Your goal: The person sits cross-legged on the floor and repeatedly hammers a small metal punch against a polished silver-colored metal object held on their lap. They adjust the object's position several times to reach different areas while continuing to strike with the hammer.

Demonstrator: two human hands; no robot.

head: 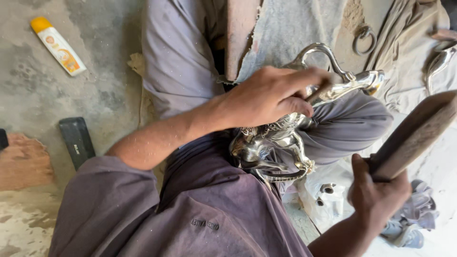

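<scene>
1. I sat on a dusty concrete floor [95, 71], with a yellow-capped tube [58, 45] and a flat black bar [77, 142] lying well apart from me on it, and a metal ring [364, 39] up on the cloth ahead.
2. The shiny silver metal figure [271, 143] rested across my lap, against my bent knee, with its curved handle [323, 57] pointing away from me.
3. My left hand [271, 97] lay on top of the figure, its grip closed round the upper part just beside the handle, pinning it to my leg.
4. My right hand [376, 195] had its grip wrapped fully round the lower end of a wooden mallet [414, 135], raised off to the side and clear of the figure.
5. I judged the risks this way: the polished metal looked slippery, so it could twist under my left hand; the thin handle and legs could bend under a hard blow; and my left fingers [304, 78] sat close to where the mallet might land.
</scene>
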